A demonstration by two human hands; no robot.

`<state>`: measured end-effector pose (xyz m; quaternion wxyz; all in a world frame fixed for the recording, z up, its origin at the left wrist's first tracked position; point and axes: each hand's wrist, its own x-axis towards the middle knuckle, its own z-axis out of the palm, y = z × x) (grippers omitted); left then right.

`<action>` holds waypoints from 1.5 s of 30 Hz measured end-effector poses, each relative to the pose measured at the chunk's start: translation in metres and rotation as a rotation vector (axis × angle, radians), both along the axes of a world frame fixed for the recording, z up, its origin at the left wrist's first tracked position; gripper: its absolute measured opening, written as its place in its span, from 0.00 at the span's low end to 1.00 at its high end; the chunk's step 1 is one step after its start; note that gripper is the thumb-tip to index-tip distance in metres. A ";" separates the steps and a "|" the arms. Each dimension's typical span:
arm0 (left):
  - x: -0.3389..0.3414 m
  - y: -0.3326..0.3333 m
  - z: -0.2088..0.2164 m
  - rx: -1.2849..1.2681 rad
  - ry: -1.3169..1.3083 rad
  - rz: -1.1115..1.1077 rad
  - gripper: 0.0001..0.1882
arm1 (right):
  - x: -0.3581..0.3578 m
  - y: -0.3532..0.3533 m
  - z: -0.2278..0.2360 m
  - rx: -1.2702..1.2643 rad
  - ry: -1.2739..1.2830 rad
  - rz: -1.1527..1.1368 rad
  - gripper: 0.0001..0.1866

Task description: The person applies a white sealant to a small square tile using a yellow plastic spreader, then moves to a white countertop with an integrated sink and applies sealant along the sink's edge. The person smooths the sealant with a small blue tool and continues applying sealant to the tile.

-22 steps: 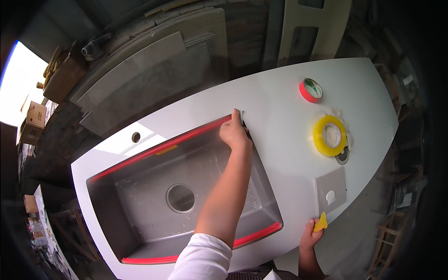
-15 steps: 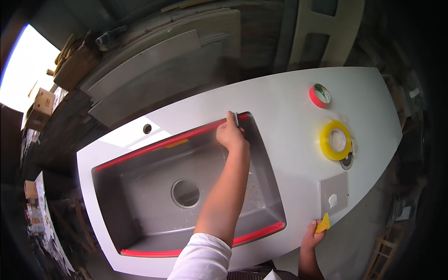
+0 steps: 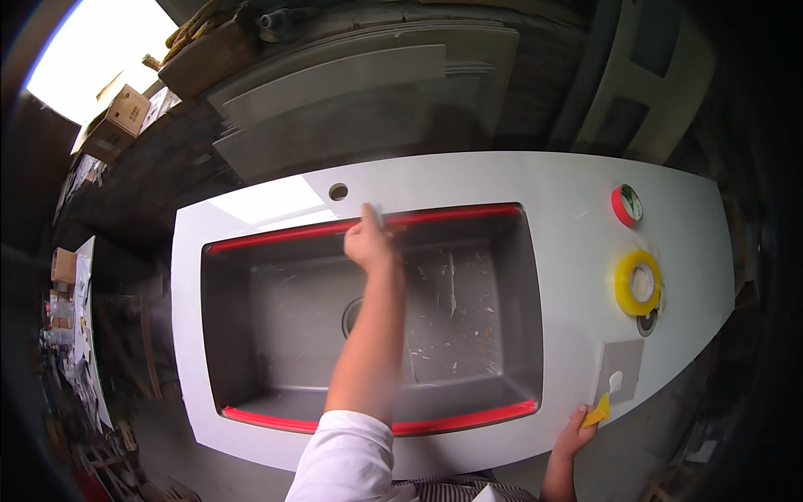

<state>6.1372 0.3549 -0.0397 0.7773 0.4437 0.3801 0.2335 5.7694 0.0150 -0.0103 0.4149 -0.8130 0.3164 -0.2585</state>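
Observation:
My left hand (image 3: 368,243) reaches over the dark grey sink (image 3: 293,326) to the middle of its far edge. It is closed round a small greyish-white flat piece (image 3: 380,219), blurred by motion, whose kind I cannot make out. The hand is at the red tape (image 3: 452,214) along that edge. A second red tape strip (image 3: 468,419) lines the near edge. At the right, my right hand (image 3: 574,432) grips a yellow plastic scraper (image 3: 597,411). Its blade is beside a square grey plate (image 3: 609,360) bearing a dab of white paste (image 3: 616,381).
The white countertop (image 3: 569,251) surrounds the sink and has a round hole (image 3: 338,192) behind it. A roll of red tape (image 3: 626,205) and a yellow tape roll (image 3: 637,283) rest at the right. Flat panels (image 3: 360,92) lean beyond, and cardboard boxes (image 3: 117,121) stand far left.
My left hand has moved left along the sink's far edge, from near the right corner to the middle. The whole view has shifted. My right hand still holds the scraper beside the plate.

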 end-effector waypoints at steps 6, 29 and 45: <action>-0.005 0.038 0.003 0.048 0.059 0.051 0.20 | 0.000 -0.002 -0.006 -0.031 0.022 0.005 0.06; -0.001 0.077 -0.018 0.373 0.044 0.163 0.18 | -0.004 -0.014 -0.011 -0.024 0.048 0.002 0.08; -0.243 0.053 0.063 -0.249 0.285 -0.627 0.07 | 0.001 -0.031 0.014 0.072 0.085 -0.088 0.16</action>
